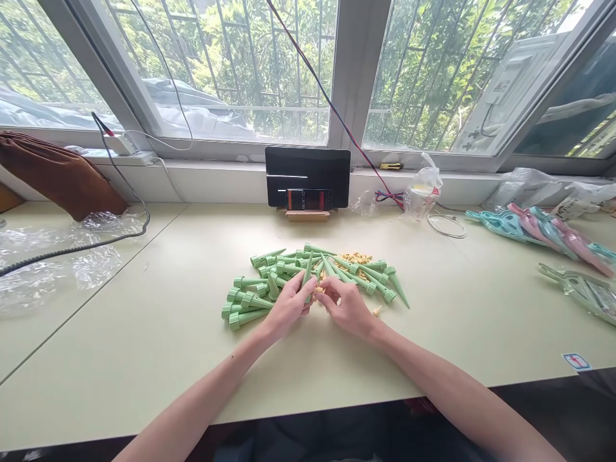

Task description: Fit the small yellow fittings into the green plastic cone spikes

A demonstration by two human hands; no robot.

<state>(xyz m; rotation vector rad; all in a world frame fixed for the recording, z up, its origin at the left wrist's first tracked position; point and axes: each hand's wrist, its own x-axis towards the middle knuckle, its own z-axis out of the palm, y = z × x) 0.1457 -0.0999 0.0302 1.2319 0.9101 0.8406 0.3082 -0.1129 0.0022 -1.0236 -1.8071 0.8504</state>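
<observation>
Head view shows us both of our bare hands meeting over the middle of a pale counter, right at the near edge of a pile of green spikes. Our left hand is closed around one green spike, which points up and away from us, tip toward the window. Our right hand sits just beside it, thumb and fingers drawn together at the spike's lower end, where a small beige piece shows between the two hands. We cannot tell whether the right fingers actually pinch that piece or only touch it.

The pile fans out to both sides of our hands, the spikes lying flat and crossing one another. Behind it lies a heap of beige bits, and one loose bit rests just right of our right wrist.

Farther back, against the window sill, a phone stands on a small wooden block in front of a black panel. A plastic bag sits right of it. Pastel hangers lie at the far right, a brown bag and crumpled clear film at the left.
</observation>
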